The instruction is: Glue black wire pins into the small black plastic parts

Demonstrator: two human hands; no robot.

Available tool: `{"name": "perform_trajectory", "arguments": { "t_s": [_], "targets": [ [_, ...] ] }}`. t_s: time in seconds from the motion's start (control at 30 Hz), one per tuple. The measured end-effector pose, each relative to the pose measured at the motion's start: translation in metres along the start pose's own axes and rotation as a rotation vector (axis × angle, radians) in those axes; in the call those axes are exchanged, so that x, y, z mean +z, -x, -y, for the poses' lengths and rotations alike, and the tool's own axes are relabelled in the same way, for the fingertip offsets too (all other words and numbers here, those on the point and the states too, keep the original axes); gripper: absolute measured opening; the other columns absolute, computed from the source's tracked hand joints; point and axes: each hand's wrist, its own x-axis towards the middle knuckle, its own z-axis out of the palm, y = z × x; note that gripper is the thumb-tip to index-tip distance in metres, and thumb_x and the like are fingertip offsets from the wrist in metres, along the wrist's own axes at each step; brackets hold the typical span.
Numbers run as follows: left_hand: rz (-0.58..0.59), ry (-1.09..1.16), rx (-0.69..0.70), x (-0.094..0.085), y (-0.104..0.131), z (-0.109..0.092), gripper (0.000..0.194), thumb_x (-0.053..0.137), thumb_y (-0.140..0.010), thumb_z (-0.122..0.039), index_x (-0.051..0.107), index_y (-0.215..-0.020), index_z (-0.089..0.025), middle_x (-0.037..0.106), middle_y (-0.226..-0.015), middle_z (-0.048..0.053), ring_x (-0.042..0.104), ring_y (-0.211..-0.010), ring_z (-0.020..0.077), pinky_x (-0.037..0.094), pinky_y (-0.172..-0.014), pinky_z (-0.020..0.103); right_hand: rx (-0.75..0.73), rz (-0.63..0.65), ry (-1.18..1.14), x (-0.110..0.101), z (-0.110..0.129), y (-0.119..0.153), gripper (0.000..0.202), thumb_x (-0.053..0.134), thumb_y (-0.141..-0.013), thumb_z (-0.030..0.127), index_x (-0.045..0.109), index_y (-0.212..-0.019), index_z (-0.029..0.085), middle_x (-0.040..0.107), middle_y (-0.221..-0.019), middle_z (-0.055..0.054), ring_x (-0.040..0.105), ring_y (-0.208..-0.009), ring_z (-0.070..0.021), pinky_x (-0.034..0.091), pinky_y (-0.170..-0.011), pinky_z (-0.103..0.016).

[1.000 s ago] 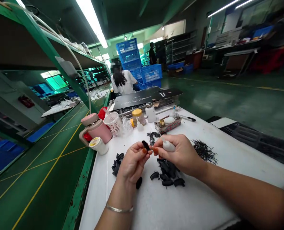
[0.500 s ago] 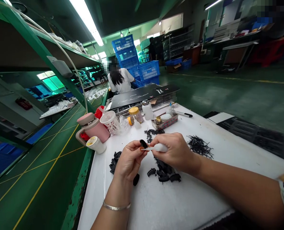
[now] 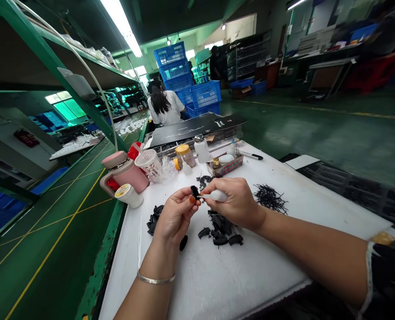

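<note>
My left hand (image 3: 176, 212) pinches a small curved black piece (image 3: 194, 192) between thumb and fingertips. In my right hand (image 3: 235, 201) is a small white squeeze bottle (image 3: 218, 195), its narrow nozzle pointing left at the black piece. Nozzle and piece look to be touching, though fingers partly cover the spot. Beneath my hands, several loose curved black pieces (image 3: 220, 240) lie on the white table. A heap of black pieces (image 3: 154, 218) sits left of my left wrist, and thin black strips (image 3: 271, 197) are piled beyond my right forearm.
A pink flask (image 3: 129, 173), a patterned cup (image 3: 150, 165) and a white tub (image 3: 129, 196) stand along the table's left side. Farther back are a yellow-lidded jar (image 3: 186, 155), a white bottle (image 3: 202, 149) and a small box (image 3: 229, 165). A person in white (image 3: 167, 109) sits ahead.
Both hands have shifted slightly left in view, along with the whole scene. The bottle's nozzle now meets the black piece higher up, closer to its face. Both grips stay closed.
</note>
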Motion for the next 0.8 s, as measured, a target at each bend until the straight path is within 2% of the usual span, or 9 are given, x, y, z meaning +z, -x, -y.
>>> {"name": "perform_trajectory", "arguments": {
  "t_s": [0.13,0.27,0.5,0.8],
  "targets": [
    [0.05,0.028,-0.039,-0.0028,0.0004,-0.0001,0.039,0.074,-0.061,0.001,0.063,-0.097,-0.01,0.067,-0.075,0.003,0.063,-0.059,0.0072,0.053,-0.053,0.008,-0.052,-0.009,-0.032,0.0007,0.0009,0.0009,0.005,0.061,-0.073,0.014,0.064,-0.077,0.017,0.069,-0.073,0.001,0.063,-0.063,-0.0109,0.046,-0.062,-0.021],
    [0.084,0.048,-0.058,-0.0057,0.0,0.0009,0.044,0.071,-0.063,0.003,0.061,-0.103,-0.012,0.068,-0.076,0.003,0.065,-0.06,0.0079,0.054,-0.055,0.008,-0.065,-0.034,-0.044,0.0012,0.0018,0.001,0.005,0.063,-0.072,0.013,0.063,-0.075,0.016,0.069,-0.071,0.002,0.062,-0.061,-0.0102,0.045,-0.061,-0.02],
    [0.073,0.052,-0.057,-0.0047,0.0003,0.0007,0.045,0.07,-0.065,0.002,0.06,-0.106,-0.013,0.067,-0.076,0.002,0.065,-0.059,0.0073,0.054,-0.057,0.008,-0.071,-0.022,-0.041,-0.0009,0.0034,0.0006,0.004,0.061,-0.076,0.019,0.064,-0.074,0.017,0.068,-0.068,0.001,0.06,-0.058,-0.0096,0.043,-0.058,-0.02],
    [0.071,0.066,-0.057,-0.0031,0.0009,0.0009,0.043,0.07,-0.065,0.002,0.062,-0.105,-0.012,0.068,-0.077,0.003,0.065,-0.059,0.0072,0.054,-0.055,0.008,-0.078,-0.032,-0.043,0.0009,0.0004,0.001,0.004,0.061,-0.077,0.019,0.064,-0.076,0.016,0.068,-0.07,0.001,0.06,-0.059,-0.0096,0.043,-0.059,-0.02]
  ]
}}
